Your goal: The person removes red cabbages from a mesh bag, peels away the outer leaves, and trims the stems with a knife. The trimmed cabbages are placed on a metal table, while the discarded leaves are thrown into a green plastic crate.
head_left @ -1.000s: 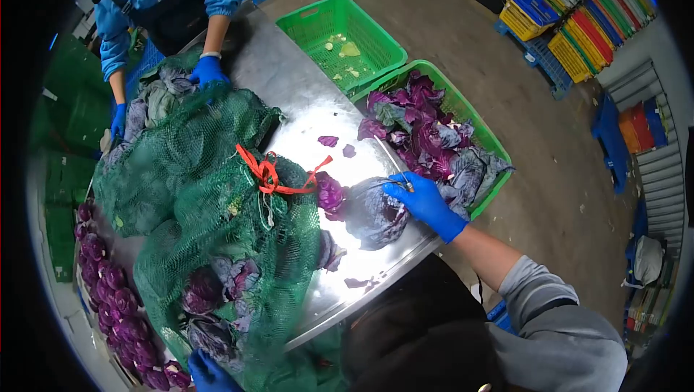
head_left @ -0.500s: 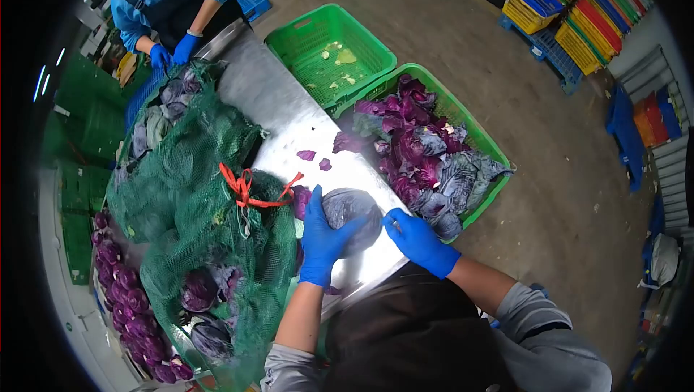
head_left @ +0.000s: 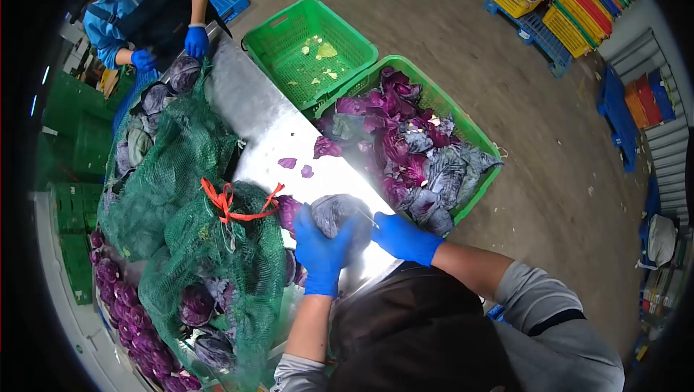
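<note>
A red cabbage (head_left: 340,217) with dull greyish outer leaves sits over the metal table, its edges blurred. My left hand (head_left: 322,251), in a blue glove, is closed round its near left side, thumb and fingers spread along it. At the cabbage's right side, my right hand (head_left: 406,239), also gloved in blue, is closed on what looks like a small knife (head_left: 370,220). Only a thin pale strip of its blade shows; the handle is hidden in the glove. Just left of the cabbage lies a purple cabbage (head_left: 288,212). Loose purple leaf pieces (head_left: 288,163) lie farther up the table.
Green mesh sacks (head_left: 210,247) holding cabbages cover the table's left side, one with a red tie (head_left: 231,207). A green crate (head_left: 473,121) full of trimmed leaves stands right, beside another green crate (head_left: 347,48) with scraps. A co-worker (head_left: 155,1) in blue gloves handles cabbages opposite.
The view has shifted slightly. My right hand has come up against the cabbage's side, and the thin blade now shows. The co-worker's hands have moved apart, with a cabbage near one.
</note>
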Demonstrator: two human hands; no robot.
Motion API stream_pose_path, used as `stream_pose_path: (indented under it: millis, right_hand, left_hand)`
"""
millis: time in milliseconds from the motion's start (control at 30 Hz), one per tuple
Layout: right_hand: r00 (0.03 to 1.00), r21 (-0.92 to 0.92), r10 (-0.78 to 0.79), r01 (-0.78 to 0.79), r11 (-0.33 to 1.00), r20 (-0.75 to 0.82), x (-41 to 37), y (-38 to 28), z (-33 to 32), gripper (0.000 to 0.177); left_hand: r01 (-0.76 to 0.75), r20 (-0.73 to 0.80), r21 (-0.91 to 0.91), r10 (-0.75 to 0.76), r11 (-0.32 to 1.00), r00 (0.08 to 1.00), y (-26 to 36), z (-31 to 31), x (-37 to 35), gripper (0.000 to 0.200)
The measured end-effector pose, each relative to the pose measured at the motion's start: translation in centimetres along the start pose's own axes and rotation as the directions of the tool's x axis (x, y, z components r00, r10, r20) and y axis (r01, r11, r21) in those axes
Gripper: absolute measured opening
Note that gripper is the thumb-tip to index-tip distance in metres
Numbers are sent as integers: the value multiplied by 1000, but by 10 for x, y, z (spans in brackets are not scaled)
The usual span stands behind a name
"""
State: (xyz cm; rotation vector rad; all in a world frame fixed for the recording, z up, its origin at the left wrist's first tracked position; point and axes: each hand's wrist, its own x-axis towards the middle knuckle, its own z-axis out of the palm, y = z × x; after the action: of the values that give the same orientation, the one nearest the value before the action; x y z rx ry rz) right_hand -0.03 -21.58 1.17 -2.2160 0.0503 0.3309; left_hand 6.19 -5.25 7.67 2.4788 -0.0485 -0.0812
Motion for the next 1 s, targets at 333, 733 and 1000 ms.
stream_pose_path:
  millis: [333,733,1000]
  right_hand:
    - [967,11,-234,237,972,-100,37,18,11,34]
    - [906,-159,160,-238,958,-392,26,33,-77,61]
    - [986,540,-158,108,835,47,33,-14,-64,47]
  left_hand:
    - [-56,-84,-71,50,996,995,-27,8,-10,76]
    - [266,-18,-740,-414,618,910,-54,12,-12,87]
    - [199,183,-797,-86,570,979,-23,17,-7,74]
